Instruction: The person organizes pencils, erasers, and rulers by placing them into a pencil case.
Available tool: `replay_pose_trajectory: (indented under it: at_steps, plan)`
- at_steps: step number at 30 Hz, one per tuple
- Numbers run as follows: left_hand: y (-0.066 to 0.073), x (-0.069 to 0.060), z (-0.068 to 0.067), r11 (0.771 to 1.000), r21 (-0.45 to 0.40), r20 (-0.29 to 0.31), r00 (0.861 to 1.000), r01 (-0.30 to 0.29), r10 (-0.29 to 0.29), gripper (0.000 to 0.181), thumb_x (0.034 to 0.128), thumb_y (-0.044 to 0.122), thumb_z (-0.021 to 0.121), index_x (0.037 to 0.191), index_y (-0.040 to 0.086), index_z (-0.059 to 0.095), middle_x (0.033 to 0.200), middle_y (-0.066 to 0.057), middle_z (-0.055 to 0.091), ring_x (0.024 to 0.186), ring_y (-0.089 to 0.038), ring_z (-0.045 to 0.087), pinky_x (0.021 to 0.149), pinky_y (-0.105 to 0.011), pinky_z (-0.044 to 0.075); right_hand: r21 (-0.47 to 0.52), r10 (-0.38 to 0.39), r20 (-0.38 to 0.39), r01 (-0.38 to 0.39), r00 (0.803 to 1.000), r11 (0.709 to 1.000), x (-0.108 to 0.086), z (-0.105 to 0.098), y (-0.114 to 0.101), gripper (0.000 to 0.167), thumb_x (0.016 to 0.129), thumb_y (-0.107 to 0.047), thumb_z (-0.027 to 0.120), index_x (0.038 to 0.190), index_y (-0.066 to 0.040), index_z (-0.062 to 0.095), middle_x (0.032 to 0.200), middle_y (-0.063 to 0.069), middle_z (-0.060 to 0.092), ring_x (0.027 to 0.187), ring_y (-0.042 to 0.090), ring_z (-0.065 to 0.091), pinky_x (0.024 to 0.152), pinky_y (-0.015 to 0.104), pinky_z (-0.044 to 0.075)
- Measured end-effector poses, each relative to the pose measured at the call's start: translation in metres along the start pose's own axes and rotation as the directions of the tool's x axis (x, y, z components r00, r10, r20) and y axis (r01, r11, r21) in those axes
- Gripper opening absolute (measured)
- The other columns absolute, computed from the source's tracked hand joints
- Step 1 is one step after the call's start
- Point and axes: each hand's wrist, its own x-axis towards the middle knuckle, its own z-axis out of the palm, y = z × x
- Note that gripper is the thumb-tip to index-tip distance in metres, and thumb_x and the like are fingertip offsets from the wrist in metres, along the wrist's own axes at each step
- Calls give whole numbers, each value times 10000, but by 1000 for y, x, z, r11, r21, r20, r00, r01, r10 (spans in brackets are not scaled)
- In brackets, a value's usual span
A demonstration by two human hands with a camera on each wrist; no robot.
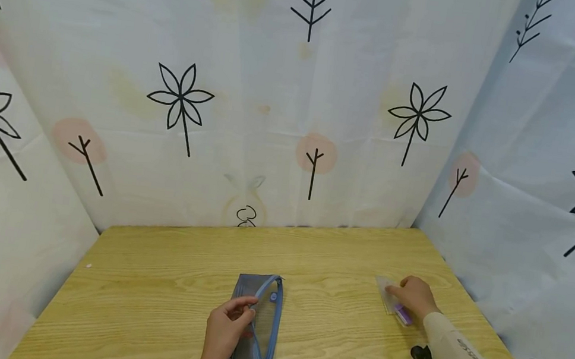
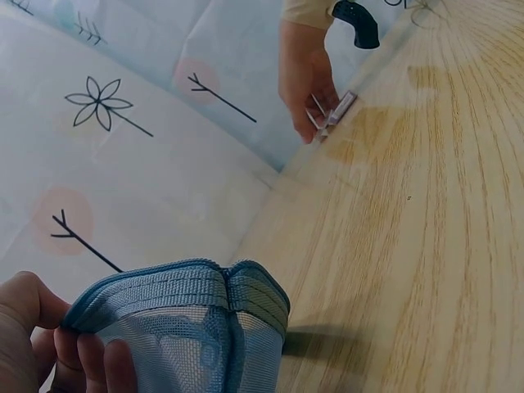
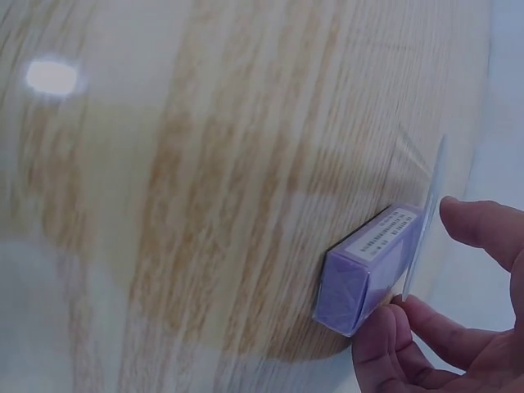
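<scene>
A blue mesh pencil case lies on the table with its zip undone and its mouth gaping. My left hand pinches the zip edge between thumb and fingers; the case's blue rim shows close up in the left wrist view. Off to the right, my right hand holds a thin clear flat plastic piece by thumb and fingertips. Seen edge-on in the right wrist view, that plastic piece stands tilted beside a small purple wrapped block with a barcode label, which rests on the table.
The wood-grain table meets patterned cloth walls at its back and sides. A black device sits at my right wrist. Bare tabletop lies between the pencil case and my right hand.
</scene>
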Motion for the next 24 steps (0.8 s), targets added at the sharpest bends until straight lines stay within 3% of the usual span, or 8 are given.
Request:
replay_pose_trajectory:
  at_steps: [3,6,16,24]
  plan:
    - [0,0,0,1000,-2,2,1000,5,-5,253,816,23,665,1059,9,731,810,-16,603,684,-98,604,523,-295,594,16,-2,-12,2,1000,1000,2,4,3,369,886,-255,658,683,22,523,633,146,522,582,217,496,556,337,469]
    - [0,0,0,1000,-5,4,1000,12,-12,261,814,24,666,1067,10,729,810,-11,604,688,-97,604,527,-292,595,54,0,-18,1,1000,999,2,7,5,469,873,-240,667,580,-169,307,521,-46,247,488,106,252,479,240,266]
    - [0,1,0,1000,4,-1,1000,-6,6,267,800,20,668,1060,9,729,812,-20,603,696,-105,612,531,-294,598,108,30,-35,-26,999,994,-1,6,1,400,848,-217,685,546,-162,429,490,-60,343,462,99,340,456,241,329]
    - [0,0,0,1000,5,3,1000,-5,5,265,805,14,666,1064,6,727,817,-18,600,690,-100,609,531,-291,596,138,21,-27,-17,999,990,-1,7,2,455,861,-186,676,546,-185,347,488,-72,273,441,84,295,452,229,313]
